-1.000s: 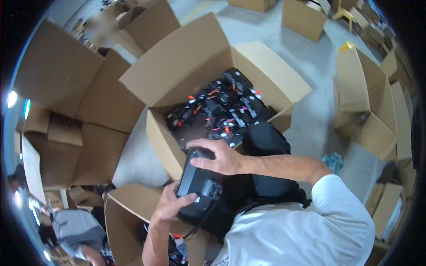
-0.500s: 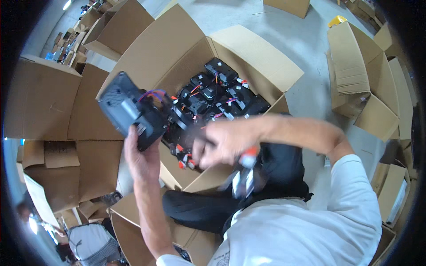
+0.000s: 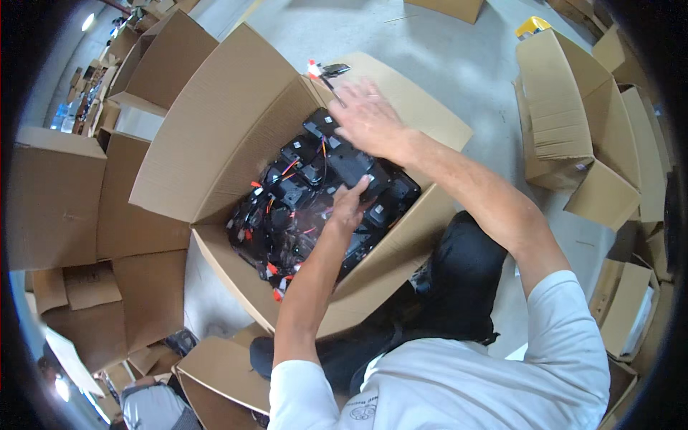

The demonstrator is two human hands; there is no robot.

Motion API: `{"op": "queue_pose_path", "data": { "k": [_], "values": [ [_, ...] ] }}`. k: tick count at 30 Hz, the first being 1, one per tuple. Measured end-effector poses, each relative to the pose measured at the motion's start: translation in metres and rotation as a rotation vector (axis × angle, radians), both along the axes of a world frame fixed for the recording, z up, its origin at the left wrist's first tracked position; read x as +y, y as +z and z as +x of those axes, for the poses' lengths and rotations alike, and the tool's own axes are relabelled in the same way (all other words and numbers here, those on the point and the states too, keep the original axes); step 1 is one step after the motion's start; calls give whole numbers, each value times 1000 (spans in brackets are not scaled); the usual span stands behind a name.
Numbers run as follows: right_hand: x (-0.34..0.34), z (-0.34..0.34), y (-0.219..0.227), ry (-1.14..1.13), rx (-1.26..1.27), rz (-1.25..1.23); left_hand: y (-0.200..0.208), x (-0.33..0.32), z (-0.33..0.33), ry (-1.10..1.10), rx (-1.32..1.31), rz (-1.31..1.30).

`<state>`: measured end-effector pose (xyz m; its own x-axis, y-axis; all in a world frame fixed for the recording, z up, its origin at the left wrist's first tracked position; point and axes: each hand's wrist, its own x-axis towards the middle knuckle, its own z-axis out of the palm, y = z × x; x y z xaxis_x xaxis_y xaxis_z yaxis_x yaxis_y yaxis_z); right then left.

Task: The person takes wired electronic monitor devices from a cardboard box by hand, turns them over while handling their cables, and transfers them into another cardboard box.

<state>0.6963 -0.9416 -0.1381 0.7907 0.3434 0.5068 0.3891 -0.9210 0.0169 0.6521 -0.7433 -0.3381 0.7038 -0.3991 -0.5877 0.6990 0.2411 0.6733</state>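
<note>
An open cardboard box (image 3: 188, 168) in front of me holds several black plastic electronic units (image 3: 294, 150) with coloured wires and red and white plugs. My left hand (image 3: 346, 208) reaches into it and grips a black housing (image 3: 351, 165) by its near end, thumb on top. That housing lies over the other units. Above the box's far corner, my right hand (image 3: 369, 118) pinches a dark cable (image 3: 331, 89). From its fingers stick out a red-and-white plug (image 3: 314, 69) and a small black piece (image 3: 335, 70). Part of the cable is hidden by the hand.
Open cardboard boxes stand to the left (image 3: 54, 201) and the right (image 3: 555, 100). Another box (image 3: 215, 365) is close by my lap at the lower left. A yellow object (image 3: 532, 27) shows behind the right box. At lower left, another person (image 3: 150, 405) is partly visible.
My left hand has brought the black housing from above the box's left side down into the box. My right hand has moved up and away to the far corner with the cable.
</note>
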Motion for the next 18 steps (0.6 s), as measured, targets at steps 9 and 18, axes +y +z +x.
{"op": "queue_pose_path", "data": {
  "k": [9,18],
  "values": [
    [-58,10,-87,-272,489,299,-71,-73,17,39,38,299],
    [-3,30,-102,-98,331,393,-57,15,46,-131,-287,1006]
  ]
}}
